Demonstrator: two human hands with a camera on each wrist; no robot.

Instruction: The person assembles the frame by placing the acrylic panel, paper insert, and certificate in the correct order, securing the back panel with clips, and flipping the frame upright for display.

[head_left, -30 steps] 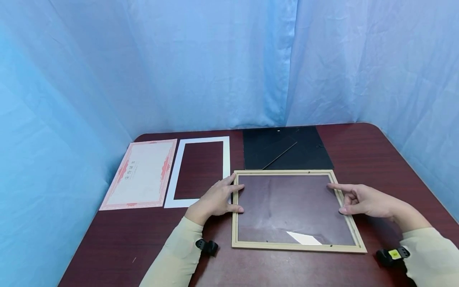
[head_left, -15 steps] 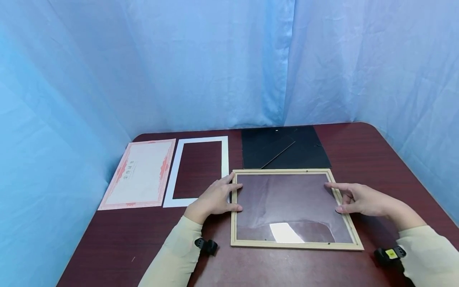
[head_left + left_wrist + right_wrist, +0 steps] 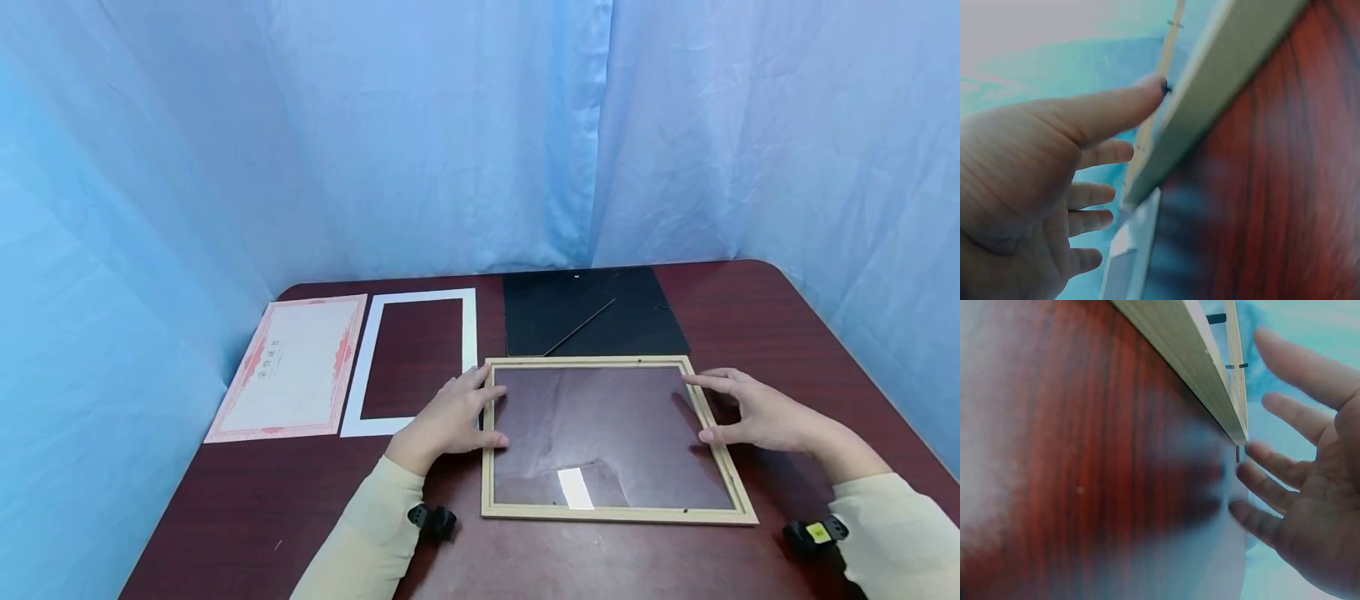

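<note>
A light wooden picture frame (image 3: pixel 615 517) with a clear pane lies flat on the dark red table (image 3: pixel 787 333). My left hand (image 3: pixel 457 412) rests at its left rail with straight fingers, thumb and forefinger touching the wood. My right hand (image 3: pixel 738 408) is at the right rail, fingers spread and straight, fingertips over the rail's far end. In the left wrist view the left hand (image 3: pixel 1054 187) lies open beside the frame's edge (image 3: pixel 1210 94). The right wrist view has the right hand (image 3: pixel 1310 487) open next to the frame (image 3: pixel 1185 356). Neither hand grips anything.
A black backing board (image 3: pixel 592 312) lies just behind the frame. Left of it lies a white mat border (image 3: pixel 420 294), then a pink-edged certificate (image 3: pixel 296 367) near the table's left edge. Blue curtains close in the back and sides.
The right hand's curled fingers have straightened and spread out over the right rail. The left hand and the frame have hardly moved.
</note>
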